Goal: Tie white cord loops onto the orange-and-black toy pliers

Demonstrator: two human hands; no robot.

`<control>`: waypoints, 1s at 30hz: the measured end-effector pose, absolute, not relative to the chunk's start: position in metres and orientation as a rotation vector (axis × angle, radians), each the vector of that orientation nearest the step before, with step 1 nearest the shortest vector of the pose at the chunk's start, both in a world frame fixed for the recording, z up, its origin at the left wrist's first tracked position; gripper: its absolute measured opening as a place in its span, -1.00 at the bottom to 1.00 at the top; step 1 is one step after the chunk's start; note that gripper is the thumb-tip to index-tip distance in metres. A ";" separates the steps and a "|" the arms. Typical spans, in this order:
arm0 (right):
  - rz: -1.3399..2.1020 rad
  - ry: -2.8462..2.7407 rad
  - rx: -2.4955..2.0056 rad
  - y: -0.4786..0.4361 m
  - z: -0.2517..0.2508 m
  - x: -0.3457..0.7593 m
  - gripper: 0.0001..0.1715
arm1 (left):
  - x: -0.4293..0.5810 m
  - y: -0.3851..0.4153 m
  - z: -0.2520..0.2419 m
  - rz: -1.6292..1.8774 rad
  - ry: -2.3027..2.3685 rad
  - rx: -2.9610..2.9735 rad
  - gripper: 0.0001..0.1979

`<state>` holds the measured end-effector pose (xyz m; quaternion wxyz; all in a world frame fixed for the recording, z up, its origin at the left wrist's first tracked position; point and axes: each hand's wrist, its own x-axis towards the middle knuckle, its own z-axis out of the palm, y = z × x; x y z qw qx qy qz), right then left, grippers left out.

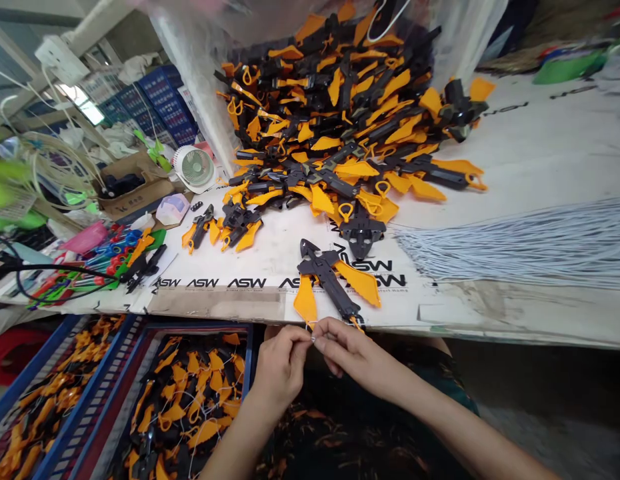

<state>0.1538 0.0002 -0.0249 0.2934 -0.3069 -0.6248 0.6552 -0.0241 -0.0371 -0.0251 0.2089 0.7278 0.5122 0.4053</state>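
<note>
My left hand (284, 360) and my right hand (351, 350) meet at the table's front edge, fingertips almost touching. Both are closed in a pinch on a thin white string (313, 338), of which only a short bit shows. Just beyond them lies a black plastic toy with orange wings (331, 283), shaped like a bird or glider, its pointed nose facing away from me. Its tail end is close to my right fingers and partly hidden by them. Whether the string passes through the toy's tail I cannot tell.
A big heap of similar toys (335, 127) fills the back of the table (520, 160). White strings (515, 243) lie bundled at the right. Blue crates (250, 353) of orange and black toys stand at lower left. A small fan (194, 167) and colourful tools (100, 260) sit at left.
</note>
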 end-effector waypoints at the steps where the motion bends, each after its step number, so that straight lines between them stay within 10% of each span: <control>1: 1.681 -1.705 -0.826 0.000 -0.023 0.155 -0.73 | -0.025 -0.036 -0.023 1.098 1.456 1.957 -0.88; 13: 1.361 -1.823 -1.071 -0.004 -0.032 0.154 -0.67 | -0.029 -0.047 -0.024 1.026 1.441 1.559 -0.84; 30: 1.363 -1.838 -1.054 -0.012 -0.012 0.146 -0.78 | -0.073 -0.035 -0.006 0.768 1.361 2.843 -0.78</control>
